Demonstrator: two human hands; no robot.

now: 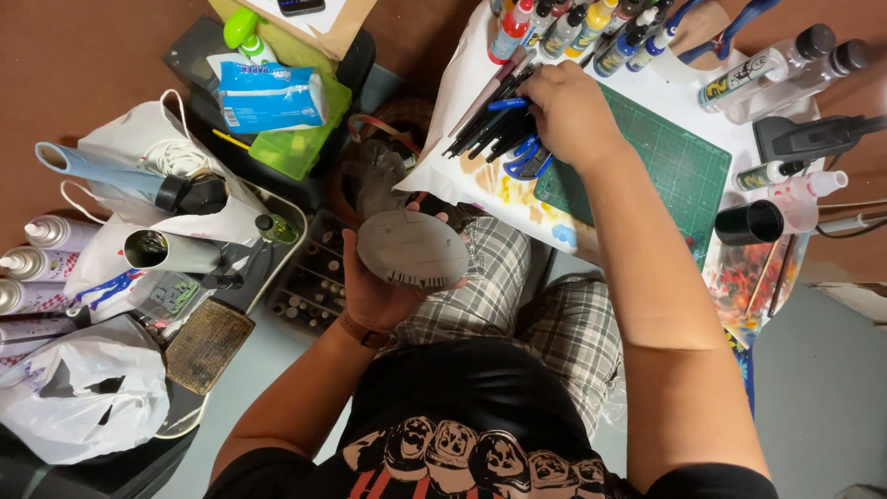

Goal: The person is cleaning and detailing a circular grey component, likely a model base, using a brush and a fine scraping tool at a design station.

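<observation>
Holding: my left hand (374, 286) grips a grey oval plastic shell (412, 249) from below, fingers curled round its edge, over my lap
Shell: domed side faces up, with a row of short slots along its near edge; it sits above my checked shorts (517, 296), just off the table's edge
Reaching: my right hand (568, 115) lies on a bundle of black-handled pens and brushes (494, 125) on the white paper sheet (443, 139); fingers bent down onto them, but I cannot tell whether they clasp any
Near right hand: blue-handled scissors (527, 157) just under the knuckles, a green cutting mat (679, 162) beside the wrist, a row of small paint bottles (573, 28) beyond the fingers
Left side: grey spray cans (46, 236) and a white plastic bag (88, 397) well apart from the shell
Below shell: a dark tray of small vials (309, 286) on the floor
</observation>
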